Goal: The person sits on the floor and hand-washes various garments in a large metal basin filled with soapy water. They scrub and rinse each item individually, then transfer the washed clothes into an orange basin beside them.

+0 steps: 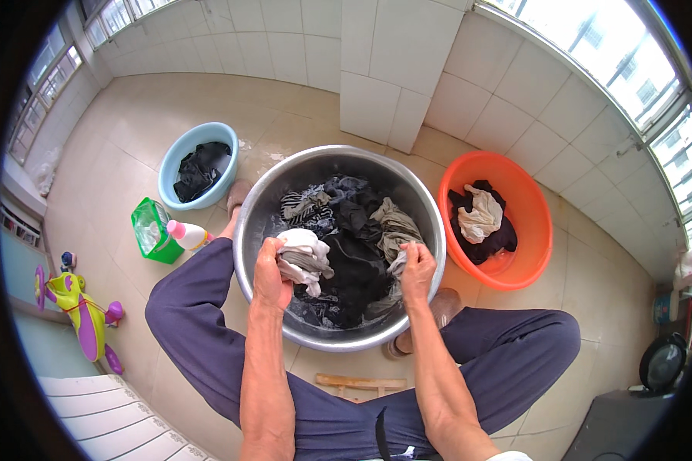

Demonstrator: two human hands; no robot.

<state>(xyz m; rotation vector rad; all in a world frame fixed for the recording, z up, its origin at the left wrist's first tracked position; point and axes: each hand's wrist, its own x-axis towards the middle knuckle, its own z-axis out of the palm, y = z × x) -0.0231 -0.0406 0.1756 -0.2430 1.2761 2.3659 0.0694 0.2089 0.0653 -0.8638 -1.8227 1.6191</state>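
A large round metal basin (339,344) stands between my legs, holding wet dark clothes (354,271), a striped cloth (308,207) and water with some suds. At the basin's left side my left hand (272,275) grips a bunched white and grey cloth (304,257). Over the right side, my right hand (418,268) pinches a light grey cloth (398,265), whose lower part hangs among the laundry. An olive-grey garment (396,227) lies just beyond that hand.
An orange tub (533,230) with dark and cream cloths stands right; a light blue basin (169,183) with black cloth, left. Near it are a green container (162,230) and a pink-capped bottle (190,235). A toy ride-on (86,317) is farther left. A wooden stool (360,381) shows below.
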